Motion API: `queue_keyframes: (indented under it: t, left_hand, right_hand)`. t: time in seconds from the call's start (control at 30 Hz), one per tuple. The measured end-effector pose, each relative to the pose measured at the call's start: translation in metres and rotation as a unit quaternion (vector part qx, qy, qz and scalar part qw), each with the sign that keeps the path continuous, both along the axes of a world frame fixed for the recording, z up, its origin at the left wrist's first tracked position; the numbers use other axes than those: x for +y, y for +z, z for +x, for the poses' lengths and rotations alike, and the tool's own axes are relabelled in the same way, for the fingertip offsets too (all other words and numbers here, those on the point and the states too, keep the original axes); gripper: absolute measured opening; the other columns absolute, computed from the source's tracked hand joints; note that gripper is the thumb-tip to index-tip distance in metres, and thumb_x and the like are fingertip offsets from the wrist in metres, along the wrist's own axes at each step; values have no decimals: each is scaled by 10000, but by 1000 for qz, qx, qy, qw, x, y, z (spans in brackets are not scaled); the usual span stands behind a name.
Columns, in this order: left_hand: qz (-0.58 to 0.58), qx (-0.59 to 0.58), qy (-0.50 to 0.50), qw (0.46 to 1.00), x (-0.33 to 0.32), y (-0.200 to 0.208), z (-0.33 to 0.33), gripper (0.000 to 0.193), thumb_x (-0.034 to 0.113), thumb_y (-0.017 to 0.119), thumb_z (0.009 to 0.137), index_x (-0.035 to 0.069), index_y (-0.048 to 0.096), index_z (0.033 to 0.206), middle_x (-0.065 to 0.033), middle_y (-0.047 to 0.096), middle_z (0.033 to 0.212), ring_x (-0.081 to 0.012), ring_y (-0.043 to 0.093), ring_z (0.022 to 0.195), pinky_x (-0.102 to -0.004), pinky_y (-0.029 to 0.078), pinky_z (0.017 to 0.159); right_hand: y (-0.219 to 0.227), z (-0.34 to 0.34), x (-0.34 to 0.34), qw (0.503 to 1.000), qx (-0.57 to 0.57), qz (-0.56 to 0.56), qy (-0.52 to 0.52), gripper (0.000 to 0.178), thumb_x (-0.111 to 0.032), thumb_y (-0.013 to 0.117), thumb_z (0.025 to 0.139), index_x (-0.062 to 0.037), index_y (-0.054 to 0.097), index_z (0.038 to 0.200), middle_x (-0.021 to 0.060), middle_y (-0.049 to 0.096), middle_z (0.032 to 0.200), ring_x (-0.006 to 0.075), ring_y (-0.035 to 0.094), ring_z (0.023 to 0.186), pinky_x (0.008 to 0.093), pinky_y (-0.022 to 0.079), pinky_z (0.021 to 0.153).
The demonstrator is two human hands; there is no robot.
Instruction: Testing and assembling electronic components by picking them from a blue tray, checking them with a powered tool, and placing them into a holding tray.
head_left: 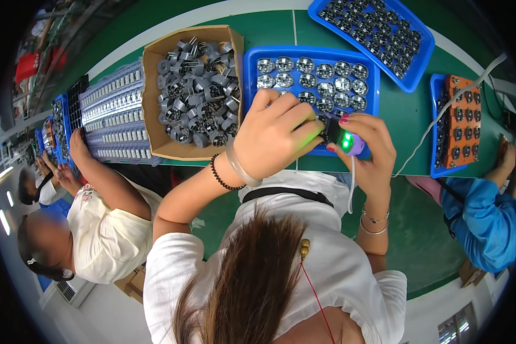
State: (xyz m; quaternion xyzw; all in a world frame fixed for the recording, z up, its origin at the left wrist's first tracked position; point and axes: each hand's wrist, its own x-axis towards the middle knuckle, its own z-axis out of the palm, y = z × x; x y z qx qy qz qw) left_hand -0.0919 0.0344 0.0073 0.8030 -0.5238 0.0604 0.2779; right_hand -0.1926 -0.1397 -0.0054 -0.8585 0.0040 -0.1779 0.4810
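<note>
My right hand [375, 137] is closed round a small black and purple device [357, 145] with green lights glowing on it and a white cable hanging from it. Close beside it, my left hand [276, 135] has its fingers curled together at the device's front; whatever they pinch is hidden behind them. Both hands are over the near edge of a blue tray [376, 77]. Rows of small round circuit parts [325, 71] with shiny silver tops lie in that tray, some of them covered by my left hand.
Left of the tray stands a cardboard box [149, 86] full of grey cylindrical parts with pins. Plastic strips [112, 109] of white pieces lie further left. Another blue tray [410, 83] is at the back right, and an orange fixture [463, 109] at the right. Co-workers sit at both sides.
</note>
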Motion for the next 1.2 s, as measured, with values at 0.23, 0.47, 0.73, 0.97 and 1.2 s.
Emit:
queue_keyframes:
  t: [0.23, 0.47, 0.73, 0.97, 1.2]
  left_hand:
    - [65, -20, 7, 998, 4, -17, 6, 51, 150, 656, 676, 130, 631, 716, 20, 537, 760, -157, 519, 770, -324, 363, 758]
    - [102, -23, 18, 994, 6, -19, 3, 47, 135, 570, 679, 113, 611, 673, -2, 517, 752, -175, 506, 795, -331, 372, 780]
    - [87, 25, 41, 995, 7, -12, -1, 152, 194, 729, 682, 143, 681, 817, 29, 546, 790, -155, 525, 795, -334, 346, 779]
    - [102, -8, -37, 994, 19, -22, -11, 136, 183, 698, 635, 134, 628, 741, 11, 513, 775, -161, 510, 812, -349, 356, 771]
    - [-7, 18, -16, 1000, 9, 0, -19, 152, 172, 711, 641, 132, 630, 764, 28, 527, 785, -153, 510, 790, -344, 346, 770]
  right_hand:
    - [-5, -10, -9, 994, -8, 44, -98, 452, -40, 831, 629, -26, 635, 1036, 120, 616, 1024, 235, 606, 951, 325, 494, 817]
    - [-5, -11, -11, 996, -37, 39, -70, 456, -47, 849, 591, -26, 654, 1002, 117, 635, 994, 256, 612, 933, 337, 503, 803]
    - [-4, -15, -11, 996, -24, 45, -72, 459, -69, 857, 582, -29, 655, 992, 113, 637, 989, 257, 613, 924, 339, 504, 794]
    - [-2, -19, -9, 1000, 2, 13, 18, 456, -59, 846, 597, -18, 639, 1001, 119, 621, 1011, 258, 611, 937, 343, 504, 818]
    - [-3, -15, 1, 999, 0, 17, 43, 428, -95, 851, 594, -30, 651, 967, 108, 630, 985, 261, 610, 918, 347, 502, 796]
